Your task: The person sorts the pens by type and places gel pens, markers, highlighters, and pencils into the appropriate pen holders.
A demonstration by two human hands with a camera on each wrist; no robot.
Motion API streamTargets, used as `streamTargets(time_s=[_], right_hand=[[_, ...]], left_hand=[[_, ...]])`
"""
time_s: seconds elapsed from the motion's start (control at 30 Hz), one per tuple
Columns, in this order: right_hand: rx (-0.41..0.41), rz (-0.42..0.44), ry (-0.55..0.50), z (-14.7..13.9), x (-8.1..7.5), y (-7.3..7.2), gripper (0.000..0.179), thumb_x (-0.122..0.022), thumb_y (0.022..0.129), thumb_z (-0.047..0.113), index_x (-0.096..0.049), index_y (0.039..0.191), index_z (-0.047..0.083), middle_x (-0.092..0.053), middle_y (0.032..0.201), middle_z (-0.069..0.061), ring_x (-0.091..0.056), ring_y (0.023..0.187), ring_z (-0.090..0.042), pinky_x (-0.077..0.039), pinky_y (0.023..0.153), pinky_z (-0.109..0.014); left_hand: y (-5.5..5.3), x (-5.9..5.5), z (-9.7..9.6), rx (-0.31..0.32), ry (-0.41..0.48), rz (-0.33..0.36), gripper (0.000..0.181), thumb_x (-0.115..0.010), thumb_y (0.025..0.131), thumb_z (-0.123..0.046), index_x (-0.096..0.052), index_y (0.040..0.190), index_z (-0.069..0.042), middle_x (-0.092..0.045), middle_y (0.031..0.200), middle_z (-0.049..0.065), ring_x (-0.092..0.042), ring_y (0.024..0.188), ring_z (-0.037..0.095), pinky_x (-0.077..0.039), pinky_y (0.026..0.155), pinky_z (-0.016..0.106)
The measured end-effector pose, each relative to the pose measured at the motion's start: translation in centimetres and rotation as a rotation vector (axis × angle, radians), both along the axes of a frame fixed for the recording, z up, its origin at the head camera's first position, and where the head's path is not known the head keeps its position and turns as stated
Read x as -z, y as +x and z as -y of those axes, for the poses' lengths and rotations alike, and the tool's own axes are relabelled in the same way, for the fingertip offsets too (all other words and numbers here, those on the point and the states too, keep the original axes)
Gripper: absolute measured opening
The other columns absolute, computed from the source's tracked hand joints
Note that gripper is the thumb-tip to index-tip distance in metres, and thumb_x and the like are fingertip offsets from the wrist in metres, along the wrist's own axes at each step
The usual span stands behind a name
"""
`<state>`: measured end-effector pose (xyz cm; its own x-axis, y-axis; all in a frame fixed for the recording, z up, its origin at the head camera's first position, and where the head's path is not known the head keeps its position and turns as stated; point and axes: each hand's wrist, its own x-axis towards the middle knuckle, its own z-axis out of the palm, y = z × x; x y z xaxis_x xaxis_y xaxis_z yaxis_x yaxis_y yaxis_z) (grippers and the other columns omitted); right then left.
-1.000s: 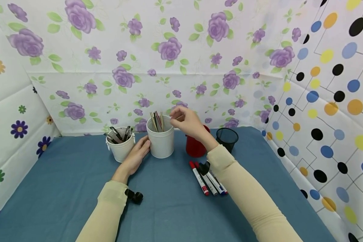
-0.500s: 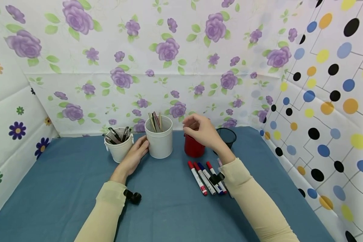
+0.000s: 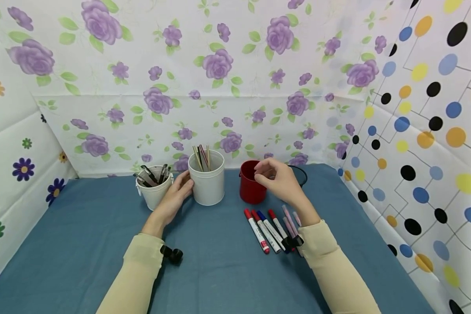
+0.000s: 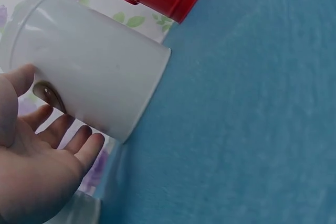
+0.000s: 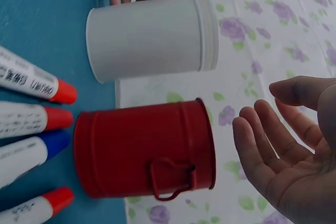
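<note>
A tall white pot (image 3: 209, 188) holding several thin sticks (image 3: 202, 159) stands upright on the table. My left hand (image 3: 172, 199) rests against its left side with loosely bent fingers; in the left wrist view the thumb and fingertips (image 4: 68, 121) are at the pot's wall. My right hand (image 3: 281, 182) hovers over the right side of a red bucket (image 3: 251, 189). Nothing shows between its relaxed fingers in the right wrist view, where the hand (image 5: 294, 145) is apart from the red bucket (image 5: 142, 150). The red bucket's inside is partly hidden by the hand.
A small white bucket (image 3: 155, 197) with several dark pens (image 3: 152, 175) stands at the left. Several markers (image 3: 256, 231) lie in front of the red bucket, some partly under the right wrist. A dark round-rimmed cup (image 3: 304, 174) sits behind the right hand. Patterned cloth (image 3: 188, 126) hangs behind.
My right hand has moved right and down, from beside the tall pot's rim to the red bucket's right side, uncovering the bucket and more markers. My left hand stays at the tall pot.
</note>
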<state>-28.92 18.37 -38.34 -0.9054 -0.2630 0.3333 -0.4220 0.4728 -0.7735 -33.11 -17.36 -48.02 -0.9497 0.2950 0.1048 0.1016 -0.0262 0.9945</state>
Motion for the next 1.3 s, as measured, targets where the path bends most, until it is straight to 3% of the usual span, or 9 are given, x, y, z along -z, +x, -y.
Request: streamTargets(time_s=[0.3,0.6,0.97,1.3], right_hand=[[0.029,0.005,-0.009,-1.2,1.0,0.3,0.025,-0.074,0.103,0.021,-0.069,0.123,0.006,-0.075,0.109,-0.006,-0.071,0.094,-0.022,-0.060,0.079,-0.040],[0.030,-0.007,-0.018,-1.6,1.1,0.3,0.024,-0.074,0.102,0.016,-0.070,0.123,0.005,-0.074,0.111,-0.006,-0.071,0.096,-0.023,-0.060,0.079,-0.042],[0.042,-0.020,-0.007,-2.1,1.1,0.4,0.021,-0.073,0.103,0.015,-0.070,0.123,0.007,-0.073,0.112,-0.007,-0.072,0.096,-0.023,-0.061,0.082,-0.042],[0.072,0.010,0.011,-3.7,1.3,0.7,0.026,-0.074,0.103,0.018,-0.070,0.126,0.007,-0.074,0.114,-0.007,-0.070,0.093,-0.024,-0.061,0.081,-0.041]], left_hand=[[0.7,-1.5,-0.2,-0.008,-0.083,-0.035,0.068,-0.045,0.117,-0.031,-0.010,0.172,-0.012,-0.016,0.176,0.017,-0.014,0.163,0.034,-0.017,0.133,0.059],[1.2,-3.1,-0.3,-0.035,-0.098,-0.106,0.069,-0.047,0.116,-0.031,-0.010,0.172,-0.015,-0.018,0.176,0.014,-0.016,0.163,0.033,-0.018,0.133,0.057],[2.1,-4.9,-0.4,-0.079,-0.166,-0.124,0.074,-0.049,0.115,-0.037,-0.008,0.173,-0.018,-0.014,0.177,0.011,-0.013,0.164,0.031,-0.018,0.132,0.060],[2.5,-6.2,-0.7,-0.073,-0.171,-0.162,0.073,-0.049,0.115,-0.036,-0.007,0.173,-0.019,-0.011,0.178,0.009,-0.013,0.163,0.031,-0.019,0.130,0.064]])
